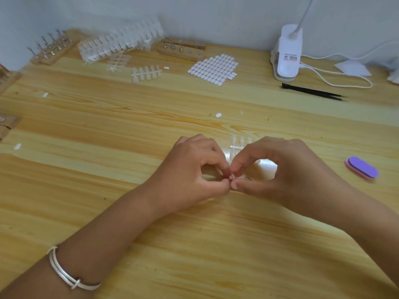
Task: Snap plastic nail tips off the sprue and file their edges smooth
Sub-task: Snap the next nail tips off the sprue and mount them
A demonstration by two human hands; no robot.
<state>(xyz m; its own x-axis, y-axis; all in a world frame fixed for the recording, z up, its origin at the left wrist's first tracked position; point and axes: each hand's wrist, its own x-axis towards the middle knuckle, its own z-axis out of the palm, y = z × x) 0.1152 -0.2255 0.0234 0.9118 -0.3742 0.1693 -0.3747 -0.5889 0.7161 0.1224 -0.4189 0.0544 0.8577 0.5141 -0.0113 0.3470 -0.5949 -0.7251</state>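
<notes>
My left hand (pixel 195 169) and my right hand (pixel 278 169) meet at the fingertips over the middle of the wooden table (pixel 129 160). Between thumb and forefinger of both hands is pinched a small clear nail tip (pixel 232 176), mostly hidden by the fingers. Just behind the hands lies a clear sprue (pixel 236 146) with a few nail tips on it, partly covered by my right hand. A purple and pink nail file (pixel 361 167) lies on the table to the right of my right hand.
At the back are two more sprues (pixel 146 73), a bag of sprues (pixel 121 43), a sheet of white oval stickers (pixel 213 69), wooden nail stands (pixel 180 49), a white clip lamp (pixel 287 52) with its cable, and black tweezers (pixel 313 91). Loose white bits dot the table.
</notes>
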